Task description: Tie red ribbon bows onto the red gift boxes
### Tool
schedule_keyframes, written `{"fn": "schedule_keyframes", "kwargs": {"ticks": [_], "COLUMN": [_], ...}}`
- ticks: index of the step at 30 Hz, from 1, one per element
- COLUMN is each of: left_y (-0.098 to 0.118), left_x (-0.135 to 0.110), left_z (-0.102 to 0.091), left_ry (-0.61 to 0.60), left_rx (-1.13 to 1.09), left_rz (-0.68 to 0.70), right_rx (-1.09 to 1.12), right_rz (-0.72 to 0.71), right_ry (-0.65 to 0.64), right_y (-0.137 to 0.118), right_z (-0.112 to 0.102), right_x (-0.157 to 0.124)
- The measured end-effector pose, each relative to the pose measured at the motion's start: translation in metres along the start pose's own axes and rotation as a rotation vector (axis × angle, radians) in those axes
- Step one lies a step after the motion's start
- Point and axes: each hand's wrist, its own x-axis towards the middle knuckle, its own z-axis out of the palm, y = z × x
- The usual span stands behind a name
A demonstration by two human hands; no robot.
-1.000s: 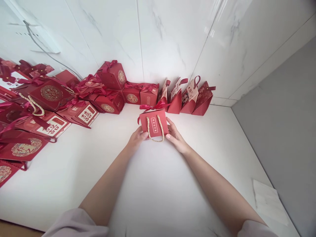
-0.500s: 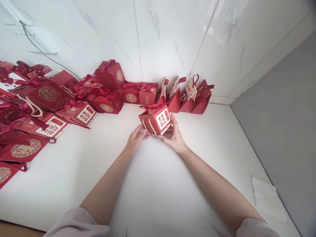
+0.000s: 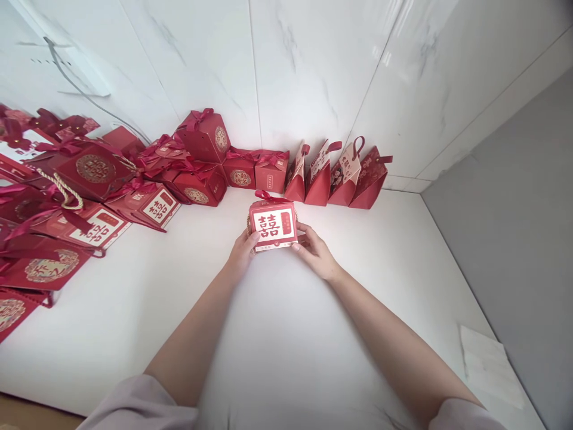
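Between my two hands is a red gift box (image 3: 274, 226) with a white label bearing red characters, a red ribbon bow on top and twisted cord at its sides. Its label side faces me. My left hand (image 3: 243, 251) grips the left side, thumb on the lower left corner of the label side. My right hand (image 3: 316, 254) closes on the right side, thumb at the lower right corner and fingers behind. Part of the fingers of both hands is hidden by the box.
Several red boxes with ribbons (image 3: 96, 170) crowd the left of the white table (image 3: 147, 298). Several red triangular boxes with loop handles (image 3: 344, 173) stand along the marble wall behind. A pale sheet (image 3: 487, 364) lies at the right, beside a grey panel (image 3: 514, 197).
The gift box has turned in my hands, so its label side now faces me squarely; a corner pointed towards me before. My left thumb has come onto its front.
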Motion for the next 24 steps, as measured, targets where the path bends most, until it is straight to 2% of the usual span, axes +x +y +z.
{"fn": "schedule_keyframes", "kwargs": {"ticks": [5, 12, 16, 18, 22, 24], "left_y": [0.001, 0.004, 0.002, 0.000, 0.000, 0.003], "left_x": [-0.001, -0.001, 0.000, 0.001, 0.002, 0.001], "left_z": [0.001, 0.002, -0.002, -0.004, -0.005, -0.005], "left_ry": [-0.042, -0.077, -0.054, -0.024, 0.047, 0.068], "left_rx": [-0.028, -0.041, -0.021, -0.031, -0.093, -0.125], "left_rz": [-0.027, -0.028, -0.019, -0.021, -0.032, -0.044], "right_rx": [-0.021, -0.046, -0.047, -0.060, -0.171, -0.180], "right_rz": [-0.050, -0.008, -0.014, -0.042, -0.062, -0.037], "right_ry": [-0.077, -0.080, -0.066, -0.007, 0.320, 0.429], "right_y": [0.005, 0.010, 0.005, 0.000, -0.004, -0.004], "right_z": [-0.002, -0.002, -0.001, -0.001, -0.001, 0.001], "right_x": [0.000, 0.001, 0.001, -0.001, -0.008, -0.010]}}
